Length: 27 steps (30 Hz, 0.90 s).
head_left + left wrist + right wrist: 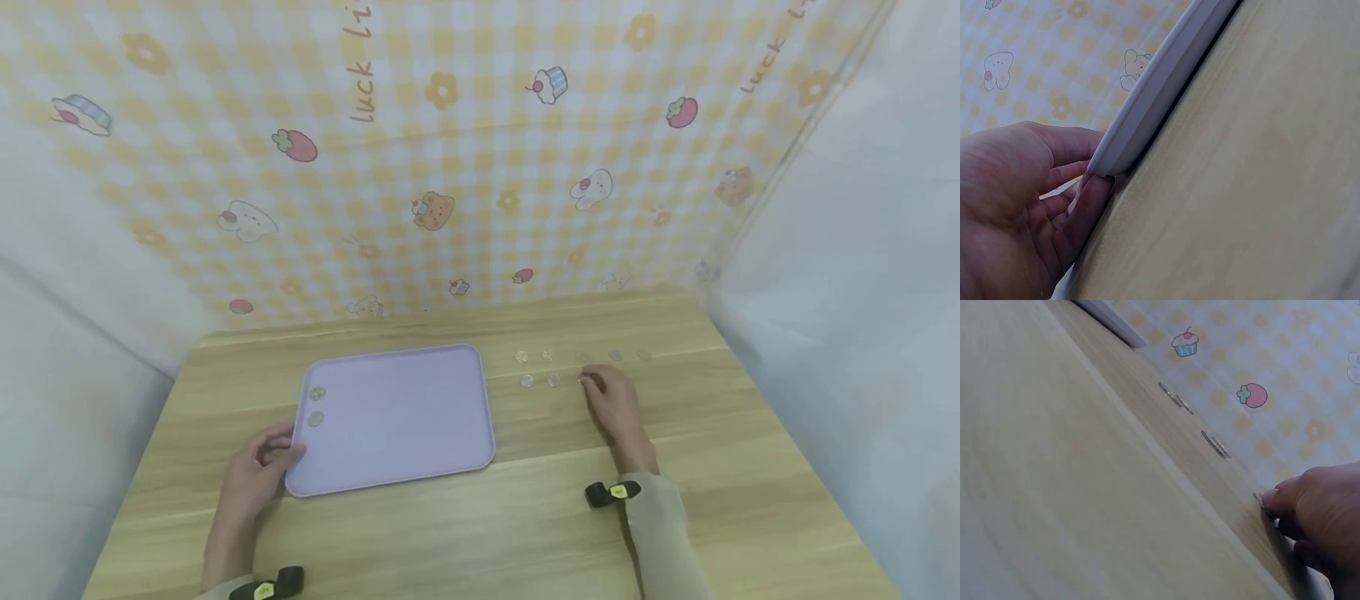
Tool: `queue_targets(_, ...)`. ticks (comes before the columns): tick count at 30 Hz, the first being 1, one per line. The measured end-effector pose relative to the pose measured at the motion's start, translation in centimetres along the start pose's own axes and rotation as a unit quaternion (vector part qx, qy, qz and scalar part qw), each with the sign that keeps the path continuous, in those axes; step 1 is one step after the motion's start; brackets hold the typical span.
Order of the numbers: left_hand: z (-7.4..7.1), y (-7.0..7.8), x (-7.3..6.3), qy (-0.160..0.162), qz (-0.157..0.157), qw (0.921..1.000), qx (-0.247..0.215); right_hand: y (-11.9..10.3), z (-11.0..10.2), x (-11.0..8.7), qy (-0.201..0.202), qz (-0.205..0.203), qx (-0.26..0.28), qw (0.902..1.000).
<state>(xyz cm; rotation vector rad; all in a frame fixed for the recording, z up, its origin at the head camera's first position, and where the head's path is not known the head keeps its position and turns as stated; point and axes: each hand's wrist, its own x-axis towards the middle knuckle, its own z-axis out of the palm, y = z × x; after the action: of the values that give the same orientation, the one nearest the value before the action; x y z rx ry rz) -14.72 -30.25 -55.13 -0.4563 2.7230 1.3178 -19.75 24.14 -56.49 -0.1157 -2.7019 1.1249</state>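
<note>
At the left end of a shallow lilac tray (397,417), my left hand (258,467) pinches the rim between thumb and fingers. The left wrist view has this hand (1029,200) gripping the edge of the tray (1154,100) close to the tabletop. Two round coins (317,406) lie inside the tray near that end. To the right of the tray, my right hand (617,406) reaches down with bent fingers and holds a small coin (581,380) at its fingertips. In the right wrist view, the hand (1322,519) partly covers this coin (1258,499).
Several more coins (547,355) lie in two rows on the wood-grain table (450,542), between the tray and the right hand and behind that hand. A yellow checked cloth (480,167) hangs behind the table, with pale sheets (847,250) at both sides.
</note>
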Motion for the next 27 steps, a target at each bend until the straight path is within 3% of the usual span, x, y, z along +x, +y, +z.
queue_targets(12,-0.06,-0.1,0.04,0.001,-0.007,1.0,-0.005,0.39,0.7,0.19,0.01,0.008,0.002,0.9999)
queue_targets(15,-0.04,-0.12,0.06,-0.002,-0.005,1.0,-0.002,0.52,0.76,0.08,0.011,0.03,0.019,0.9993)
queue_targets(21,-0.09,-0.04,0.0,-0.004,-0.004,1.0,0.002,0.79,0.89,-0.06,0.069,0.091,0.116,0.9867)
queue_targets(27,-0.14,0.01,-0.11,-0.005,0.004,1.0,0.002,0.54,0.73,-0.31,0.109,0.087,0.144,0.9797)
